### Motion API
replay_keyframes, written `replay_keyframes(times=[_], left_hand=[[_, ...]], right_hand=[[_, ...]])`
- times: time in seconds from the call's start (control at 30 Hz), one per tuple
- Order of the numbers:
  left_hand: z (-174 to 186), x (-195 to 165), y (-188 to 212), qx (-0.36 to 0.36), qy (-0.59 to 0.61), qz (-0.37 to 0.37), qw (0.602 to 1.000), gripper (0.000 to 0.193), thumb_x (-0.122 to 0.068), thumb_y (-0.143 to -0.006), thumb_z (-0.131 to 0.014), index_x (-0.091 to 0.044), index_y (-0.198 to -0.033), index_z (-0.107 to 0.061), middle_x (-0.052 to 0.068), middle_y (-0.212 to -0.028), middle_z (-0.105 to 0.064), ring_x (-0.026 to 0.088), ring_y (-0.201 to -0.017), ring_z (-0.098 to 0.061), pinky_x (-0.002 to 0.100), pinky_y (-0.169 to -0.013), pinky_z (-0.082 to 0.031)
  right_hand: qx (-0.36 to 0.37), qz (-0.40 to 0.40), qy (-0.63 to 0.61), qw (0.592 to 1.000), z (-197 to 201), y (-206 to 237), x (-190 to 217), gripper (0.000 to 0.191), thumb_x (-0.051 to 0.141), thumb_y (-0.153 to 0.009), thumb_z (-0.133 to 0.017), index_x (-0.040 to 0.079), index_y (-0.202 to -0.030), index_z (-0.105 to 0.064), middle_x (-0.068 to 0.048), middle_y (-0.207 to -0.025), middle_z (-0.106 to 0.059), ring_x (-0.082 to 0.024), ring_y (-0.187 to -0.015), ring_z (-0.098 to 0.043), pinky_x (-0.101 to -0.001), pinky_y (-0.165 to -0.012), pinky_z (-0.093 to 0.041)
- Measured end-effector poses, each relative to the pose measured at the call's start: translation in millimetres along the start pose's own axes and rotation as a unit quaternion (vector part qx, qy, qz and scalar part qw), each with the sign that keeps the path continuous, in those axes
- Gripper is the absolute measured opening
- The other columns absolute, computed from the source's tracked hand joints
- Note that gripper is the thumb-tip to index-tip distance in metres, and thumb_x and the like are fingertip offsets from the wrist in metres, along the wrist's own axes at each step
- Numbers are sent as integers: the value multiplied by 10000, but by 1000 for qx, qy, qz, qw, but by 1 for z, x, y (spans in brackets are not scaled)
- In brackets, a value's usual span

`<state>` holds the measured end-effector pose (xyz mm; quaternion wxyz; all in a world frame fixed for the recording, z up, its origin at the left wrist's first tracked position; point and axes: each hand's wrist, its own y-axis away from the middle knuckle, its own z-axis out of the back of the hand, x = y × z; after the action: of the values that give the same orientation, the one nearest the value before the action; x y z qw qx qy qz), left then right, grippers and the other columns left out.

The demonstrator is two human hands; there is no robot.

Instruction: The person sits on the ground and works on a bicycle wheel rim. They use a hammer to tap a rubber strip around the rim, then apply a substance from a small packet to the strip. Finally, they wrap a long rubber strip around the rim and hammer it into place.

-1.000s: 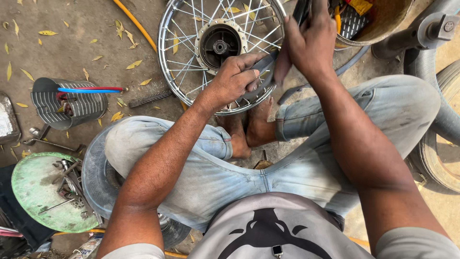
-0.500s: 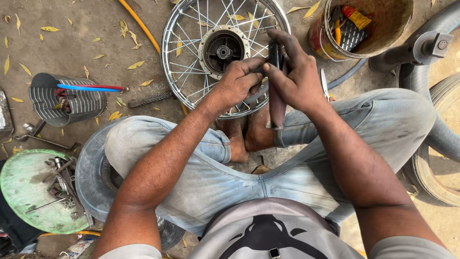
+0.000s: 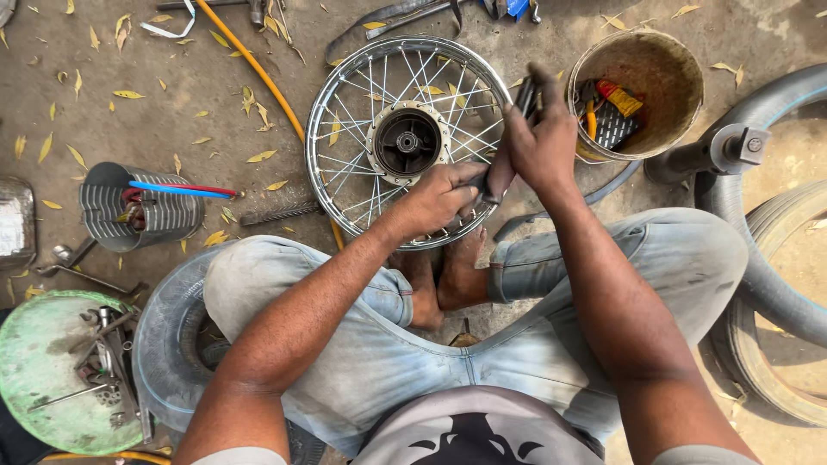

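A chrome spoked wheel rim (image 3: 345, 95) with a dark hub (image 3: 407, 141) lies flat on the ground in front of my crossed legs. My left hand (image 3: 439, 196) rests on the rim's near right edge and pinches the lower end of a dark rubber strip (image 3: 498, 172). My right hand (image 3: 543, 142) grips the strip's upper part, next to a dark tool-like end that sticks up above my fingers. Both hands meet over the rim's right side.
A rusty bucket (image 3: 668, 65) with tools stands at the right. Black tyres (image 3: 775, 284) curve along the right edge, another tyre (image 3: 168, 344) lies under my left knee. A ribbed cylinder (image 3: 142, 215), a green dish (image 3: 43, 370) of parts and an orange hose (image 3: 254, 69) are on the left.
My right hand came down from the top of the rim to meet the left hand, and both now hold the strip. The view has shifted, showing the whole wheel.
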<state>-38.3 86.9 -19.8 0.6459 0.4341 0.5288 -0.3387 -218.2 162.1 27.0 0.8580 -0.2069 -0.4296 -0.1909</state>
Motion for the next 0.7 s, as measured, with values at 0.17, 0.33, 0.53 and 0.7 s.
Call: replay_keyframes(times=[0.17, 0.33, 0.53, 0.7], left_hand=[[11, -4, -1, -52, -25, 16, 998, 319, -135, -953, -563, -50, -1242, -667, 7, -658, -609, 90, -612, -592, 295, -598, -509], [1, 1, -3, -42, -30, 8, 999, 248, -120, -986, -566, -1, -1184, -657, 19, -734, -634, 94, -666, -625, 292, -642, -542], [9, 2, -6, -76, -27, 38, 996, 250, -128, -961, -533, -23, -1154, -652, 14, -728, -625, 73, -636, -601, 283, -606, -525], [6, -5, -3, -26, -32, 12, 999, 229, -157, -987, -531, -23, -1105, -674, 10, -693, -605, 70, -636, -584, 280, -609, -516]], right_hand=[[49, 110, -33, 992, -2, 9, -7, 590, 111, -1020, -638, -19, -1552, -417, -335, -1462, -581, -433, -1377, -575, -469, -1146, -467], [15, 34, 21, 999, -9, 8, -10, 557, 159, -975, -685, 9, -1470, -481, -300, -1335, -665, -431, -1263, -657, -447, -1084, -511], [133, -64, -16, 989, -10, 11, -18, 657, 283, -958, -658, 67, -1526, -406, -269, -1139, -730, -352, -1034, -755, -420, -1001, -581], [34, 42, 31, 998, -9, 6, 4, 584, 255, -1030, -682, 35, -1523, -458, -294, -1209, -730, -373, -1075, -737, -482, -944, -573]])
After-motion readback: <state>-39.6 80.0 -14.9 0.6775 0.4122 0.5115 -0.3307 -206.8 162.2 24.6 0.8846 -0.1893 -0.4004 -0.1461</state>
